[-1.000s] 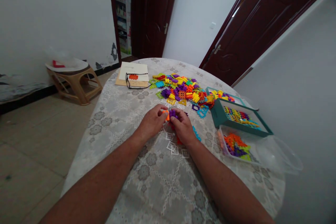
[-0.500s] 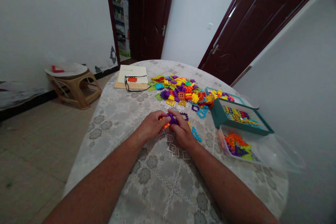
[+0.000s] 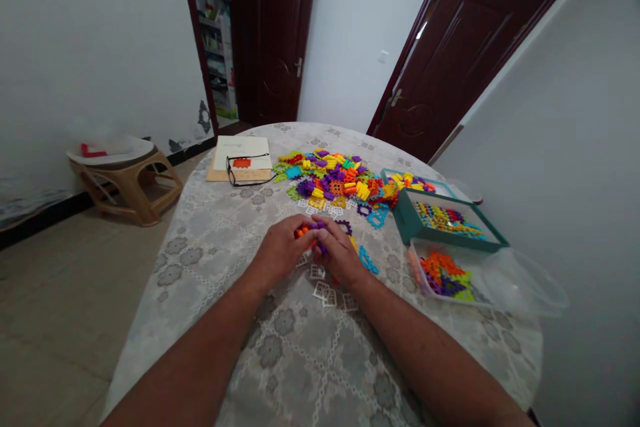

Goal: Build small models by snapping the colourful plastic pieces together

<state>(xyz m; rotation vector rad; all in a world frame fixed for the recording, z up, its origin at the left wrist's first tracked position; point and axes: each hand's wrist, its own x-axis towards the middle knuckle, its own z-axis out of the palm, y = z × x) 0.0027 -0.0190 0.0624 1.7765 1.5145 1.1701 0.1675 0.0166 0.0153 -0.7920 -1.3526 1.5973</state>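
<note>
Head view: over the cloth-covered worktop (image 3: pixel 200 267), the left hand (image 3: pixel 283 245) pinches an orange block (image 3: pixel 303 231) and the right hand (image 3: pixel 340 250) grips a purple block (image 3: pixel 319 226) just beside it; whether the two interlock cannot be told. The step in hand is judged to be fitting them together, the next move calling for square alignment and firm pressure. A block heap (image 3: pixel 333 177) lies beyond, a green box (image 3: pixel 407 220) to the right, and a stool (image 3: pixel 140 180) stands at floor level, left.

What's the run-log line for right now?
left hand: gripping orange piece | right hand: gripping purple piece | beyond hands: mixed pile of colored pieces | right of pile: teal box
</note>
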